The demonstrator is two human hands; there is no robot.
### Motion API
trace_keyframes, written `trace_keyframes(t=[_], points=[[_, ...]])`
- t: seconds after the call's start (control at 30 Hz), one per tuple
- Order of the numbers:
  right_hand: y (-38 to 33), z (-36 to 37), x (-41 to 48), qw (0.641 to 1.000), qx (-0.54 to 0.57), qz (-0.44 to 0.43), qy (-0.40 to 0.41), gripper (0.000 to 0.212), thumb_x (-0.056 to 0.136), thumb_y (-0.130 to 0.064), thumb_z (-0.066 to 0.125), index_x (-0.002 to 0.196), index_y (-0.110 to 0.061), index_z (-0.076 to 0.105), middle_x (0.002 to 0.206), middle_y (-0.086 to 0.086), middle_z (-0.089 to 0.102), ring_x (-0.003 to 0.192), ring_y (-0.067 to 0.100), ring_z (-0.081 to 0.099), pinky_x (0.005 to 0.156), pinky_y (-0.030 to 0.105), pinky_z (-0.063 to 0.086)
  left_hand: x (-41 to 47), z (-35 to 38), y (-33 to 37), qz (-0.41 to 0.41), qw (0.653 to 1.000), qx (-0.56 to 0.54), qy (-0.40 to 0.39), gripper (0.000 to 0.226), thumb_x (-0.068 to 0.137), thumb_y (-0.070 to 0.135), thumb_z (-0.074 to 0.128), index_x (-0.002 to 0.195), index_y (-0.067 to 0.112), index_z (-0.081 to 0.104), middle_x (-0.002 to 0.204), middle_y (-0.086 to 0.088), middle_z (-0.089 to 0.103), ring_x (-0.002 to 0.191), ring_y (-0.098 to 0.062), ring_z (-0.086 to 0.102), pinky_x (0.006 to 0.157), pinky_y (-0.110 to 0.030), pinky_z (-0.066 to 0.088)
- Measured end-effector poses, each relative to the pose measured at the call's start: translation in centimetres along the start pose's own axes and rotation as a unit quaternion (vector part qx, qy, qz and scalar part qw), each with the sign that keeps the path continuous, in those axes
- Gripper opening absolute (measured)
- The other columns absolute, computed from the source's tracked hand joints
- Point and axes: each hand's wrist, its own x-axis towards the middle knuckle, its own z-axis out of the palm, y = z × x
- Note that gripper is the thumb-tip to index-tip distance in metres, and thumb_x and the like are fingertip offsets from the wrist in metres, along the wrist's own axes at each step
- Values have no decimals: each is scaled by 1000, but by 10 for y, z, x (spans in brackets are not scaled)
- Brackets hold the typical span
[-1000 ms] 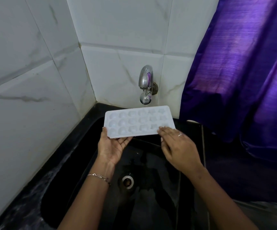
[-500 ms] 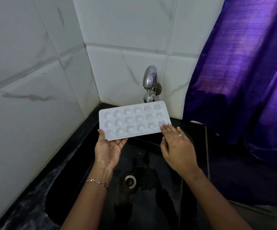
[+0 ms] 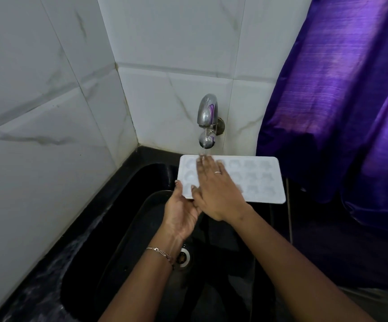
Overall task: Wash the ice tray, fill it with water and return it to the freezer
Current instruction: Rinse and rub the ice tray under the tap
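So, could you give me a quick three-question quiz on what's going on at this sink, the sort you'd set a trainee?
1. True or false: the right hand lies flat on top of the ice tray, fingers straight.
2. Which hand grips the tray by a corner? A) left hand B) right hand C) neither
3. Fill in: the tray is held over the black sink, just below the ____.

Key: 1 true. 2 A. 3 tap.
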Motion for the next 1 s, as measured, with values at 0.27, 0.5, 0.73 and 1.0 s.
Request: trace_keyframes(t=[0.27,0.5,0.73,1.0], points=[[3,8,12,990,-4,-141,-20,70,96,-49,12,156,-13,8,163,2,4,150,14,1,122,36,2,8,-15,15,24,999,-19,38,49,103,41,32,128,6,56,117,-15,68,101,-25,68,76,-33,59],[44,13,-21,996,4,-86,-2,86,91,-68,27,155,-12,15,162,3,12,149,16,13,121,32,3,1,-48,46,60,989,25,132,38,101,41,37,114,12,57,104,-12,67,91,-29,66,61,-35,61],[32,34,-74,960,241,-24,139,41,81,-43,69,116,-23,70,118,-13,69,111,-1,61,98,27,50,-8,-68,64,-28,975,131,178,40,101,40,37,99,6,59,76,-13,65,60,-26,68,55,-36,60],[11,15,-72,660,676,303,126,24,79,-32,76,96,-14,72,91,3,76,86,18,73,75,34,60,-20,-57,56,-2,923,335,188,47,98,59,29,114,28,62,106,1,62,98,-21,60,76,-36,48]])
